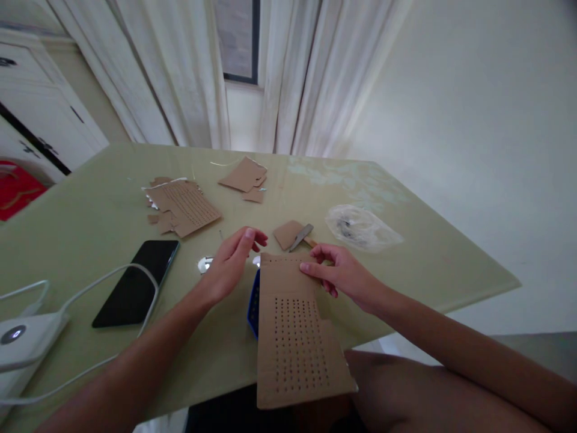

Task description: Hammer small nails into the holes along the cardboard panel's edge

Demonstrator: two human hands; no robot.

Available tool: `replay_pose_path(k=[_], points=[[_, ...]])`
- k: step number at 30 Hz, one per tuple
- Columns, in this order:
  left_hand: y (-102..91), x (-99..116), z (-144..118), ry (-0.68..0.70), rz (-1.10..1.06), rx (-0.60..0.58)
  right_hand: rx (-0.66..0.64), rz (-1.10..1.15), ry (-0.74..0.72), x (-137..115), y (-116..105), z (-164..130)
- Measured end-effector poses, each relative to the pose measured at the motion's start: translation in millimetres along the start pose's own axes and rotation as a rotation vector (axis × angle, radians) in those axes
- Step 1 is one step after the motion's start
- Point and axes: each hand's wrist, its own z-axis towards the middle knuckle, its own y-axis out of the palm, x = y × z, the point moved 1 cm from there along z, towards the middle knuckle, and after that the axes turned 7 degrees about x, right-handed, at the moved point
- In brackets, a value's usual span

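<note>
My right hand (pixel 336 269) pinches the top right edge of a brown cardboard sheet (pixel 293 276), its thumb on the upper face. Rows of small punched holes run across the sheet, and its lower end reaches past the table's front edge. My left hand (pixel 234 255) hovers by the sheet's top left corner, fingers loosely curled and apart, with nothing in them. Partly covered by the cardboard is a blue container (pixel 253 307). Just beyond my right hand a small hammer (pixel 301 237) with a grey head rests on a cardboard square (pixel 285 234).
A clear plastic bag (pixel 374 231) with small dark items lies at right. Torn cardboard (pixel 189 207) and more scraps (pixel 243 174) lie farther back. At left are a black phone (pixel 135 285) and a white power strip (pixel 31 337) with a cable across the phone.
</note>
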Motion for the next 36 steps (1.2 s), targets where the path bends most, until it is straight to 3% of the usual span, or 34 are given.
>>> replay_pose_path(k=[4, 9, 12, 18, 20, 22, 27, 29, 33, 36], points=[[19.7, 4.2, -14.1, -0.091, -0.295, -0.113, -0.008, 0.015, 0.026, -1.0, 1.2, -0.8], [29.4, 3.4, -25.0, -0.274, -0.303, -0.202, -0.078, -0.05, 0.045, -4.4, -0.6, -3.3], [37.1, 2.8, -33.7, -0.275, -0.321, -0.143, -0.139, -0.1, 0.058, -2.9, -2.1, -2.8], [48.9, 3.3, -38.2, -0.201, -0.198, -0.038, -0.008, -0.053, -0.024, 2.7, -2.1, 4.2], [38.1, 2.3, -26.1, -0.144, -0.193, 0.022, 0.01, -0.064, -0.004, 3.1, -2.4, 4.9], [15.7, -1.4, -9.2, -0.111, -0.142, 0.076, 0.025, -0.084, 0.009, 2.2, -3.6, 4.7], [-58.2, -28.0, 22.5, -0.012, 0.785, 0.049, 0.005, -0.077, -0.026, -0.6, -6.6, 4.3], [-75.8, -41.8, 25.7, -0.006, 0.936, 0.0, 0.013, -0.09, -0.045, -0.9, -6.9, 5.1], [-81.6, -55.4, 24.2, -0.022, 0.931, -0.133, 0.097, -0.09, -0.076, -1.4, -7.0, 6.9], [-76.4, -51.7, 22.7, -0.077, 0.955, -0.182, 0.045, -0.084, -0.061, -1.9, -6.0, 7.0]])
